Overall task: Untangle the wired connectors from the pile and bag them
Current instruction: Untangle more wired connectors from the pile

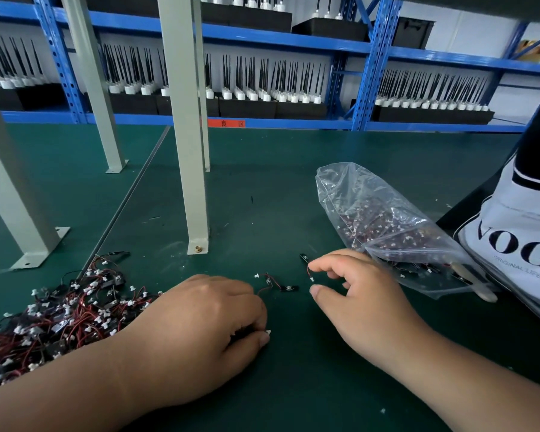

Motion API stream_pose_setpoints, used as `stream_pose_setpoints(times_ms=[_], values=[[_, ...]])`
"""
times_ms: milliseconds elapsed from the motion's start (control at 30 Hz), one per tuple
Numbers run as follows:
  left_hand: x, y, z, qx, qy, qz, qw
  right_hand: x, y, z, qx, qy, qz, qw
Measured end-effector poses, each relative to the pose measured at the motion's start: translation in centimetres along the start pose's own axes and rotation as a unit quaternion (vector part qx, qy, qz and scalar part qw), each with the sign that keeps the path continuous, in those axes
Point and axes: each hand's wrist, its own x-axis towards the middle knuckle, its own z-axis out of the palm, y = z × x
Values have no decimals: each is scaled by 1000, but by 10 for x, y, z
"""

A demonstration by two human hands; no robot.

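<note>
A clear plastic bag (pixel 384 226), partly filled with red-wired connectors, lies on the green surface (pixel 262 182), its crumpled mouth just behind the right hand (pixel 356 294). Right of the bag, touching its edge, is a white cloth (pixel 518 244) printed with dark letters. Well left of the bag sits the pile (pixel 60 319) of tangled red wires, white plugs and black pieces; the left forearm lies across its near side. Left of the bag a grey post (pixel 197 188) is bolted down. The left hand (pixel 206 310), between pile and bag, is curled palm down, thumb and fingers gripping a white plug (pixel 268 332) that pokes out at the thumb tip. A loose connector (pixel 278 286) lies between the hands. The right hand's fingers are curled, forefinger tip at the wire of a single connector (pixel 304 258); whether it pinches or only touches cannot be told. Behind the bag, blue shelves (pixel 368 73) carry black trays of white-based black rods
</note>
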Motion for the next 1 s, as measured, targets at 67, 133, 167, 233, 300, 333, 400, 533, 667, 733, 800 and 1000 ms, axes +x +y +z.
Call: stream_pose_setpoints(times_ms=[67, 133, 167, 233, 300, 333, 400, 533, 667, 733, 800, 1000], values=[[0, -1, 1, 2, 4, -1, 1000, 0, -1, -1, -8, 5, 0, 1000], [0, -1, 1, 3, 7, -5, 1000, 0, -1, -2, -18, 10, -2, 1000], [0, -1, 2, 2, 9, -8, 1000, -1, -2, -2, -24, 7, -5, 1000], [1, -1, 2, -5, 16, -13, 1000, -1, -4, -3, -43, -28, -20, 998], [1, -1, 2, -13, 26, -17, 999, -1, -4, -3, -76, -82, -33, 993], [0, -1, 2, -15, 31, -20, 999, 0, -5, -3, -93, -101, -39, 990], [0, -1, 3, -19, 38, -29, 999, 1, -7, -3, -120, -123, -47, 984], [-1, -3, 6, -22, 55, -41, 997, 0, -8, -2, -120, -110, -60, 985], [0, -5, 8, -12, 74, -55, 996, -4, -9, -5, -67, -70, -51, 994], [1, -6, 9, -13, 80, -59, 995, -4, -10, -6, -52, -61, -52, 995], [1, -6, 8, -14, 80, -59, 995, -5, -12, -7, -38, -55, -58, 996], [2, -3, 6, -23, 73, -56, 995, -7, -9, -5, -28, -56, -63, 996]])
